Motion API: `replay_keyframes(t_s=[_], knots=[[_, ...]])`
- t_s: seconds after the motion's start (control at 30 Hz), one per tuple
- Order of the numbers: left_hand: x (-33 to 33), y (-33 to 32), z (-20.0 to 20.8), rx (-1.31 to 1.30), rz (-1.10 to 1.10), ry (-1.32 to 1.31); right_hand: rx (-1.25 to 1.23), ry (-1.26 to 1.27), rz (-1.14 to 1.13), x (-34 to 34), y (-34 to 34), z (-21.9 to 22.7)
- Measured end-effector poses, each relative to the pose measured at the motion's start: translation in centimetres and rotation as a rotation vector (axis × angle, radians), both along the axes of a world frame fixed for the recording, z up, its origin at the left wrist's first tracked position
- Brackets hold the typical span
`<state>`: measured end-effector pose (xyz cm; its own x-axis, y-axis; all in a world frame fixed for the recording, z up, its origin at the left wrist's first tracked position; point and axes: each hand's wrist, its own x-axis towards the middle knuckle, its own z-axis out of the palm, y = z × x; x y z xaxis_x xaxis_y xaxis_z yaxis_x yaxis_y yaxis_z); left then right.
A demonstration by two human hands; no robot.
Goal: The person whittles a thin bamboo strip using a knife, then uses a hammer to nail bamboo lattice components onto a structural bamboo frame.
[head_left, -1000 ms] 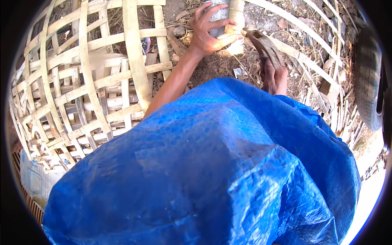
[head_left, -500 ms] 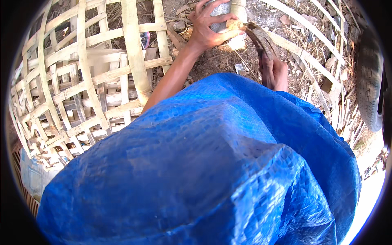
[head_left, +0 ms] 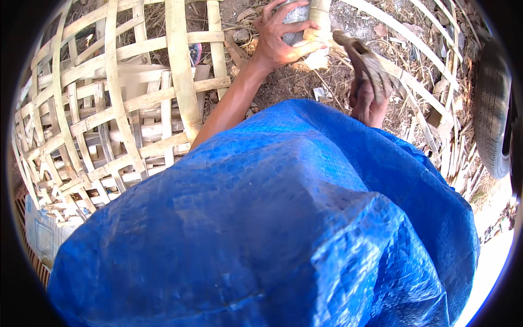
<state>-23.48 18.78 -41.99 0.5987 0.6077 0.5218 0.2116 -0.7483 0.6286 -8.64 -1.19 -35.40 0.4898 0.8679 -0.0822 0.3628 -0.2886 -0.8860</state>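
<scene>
At the top centre, my left hand (head_left: 275,43) reaches past a rounded grey block (head_left: 294,17), its thumb and forefinger closed against a pale bamboo pole (head_left: 320,15). Freshly cut, yellowish wood shows at the pole's lower end. To the right, my right hand (head_left: 371,102) is wrapped around a dark, curved chopping knife (head_left: 362,57), partly smeared by motion. The tip of the knife points up and left, a short gap away from the pole. A blue tarp-like sheet (head_left: 234,218) covers my lap and hides part of my right forearm.
Woven bamboo lattice (head_left: 177,65) stands at the left. Long bent bamboo strips (head_left: 414,90) curve across the right, over ground littered with dry leaves and splinters. A tyre (head_left: 493,109) stands at the far right edge.
The knife has swung away from the pole's end, to the right and slightly down, along with my right hand. My left hand stays at the pole.
</scene>
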Motion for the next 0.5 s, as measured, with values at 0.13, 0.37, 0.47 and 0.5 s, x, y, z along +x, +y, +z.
replay_keyframes(t_s=[0.13, 0.37, 0.47, 0.5], knots=[[-0.8, -0.6, -0.3, -0.010, 0.011, 0.020, -0.217, -0.128, 0.031, -0.7, 0.4, 0.9], [-0.3, -0.5, -0.2, -0.010, 0.017, 0.008, -0.162, -0.155, 0.067, -0.1, 0.4, -0.5], [-0.5, -1.0, -0.4, -0.019, 0.012, -0.003, -0.115, -0.044, -0.017, -0.5, -0.2, 0.5], [-0.8, -1.2, -0.6, -0.025, 0.011, 0.011, -0.247, -0.054, 0.000, -0.5, 0.1, 0.5]])
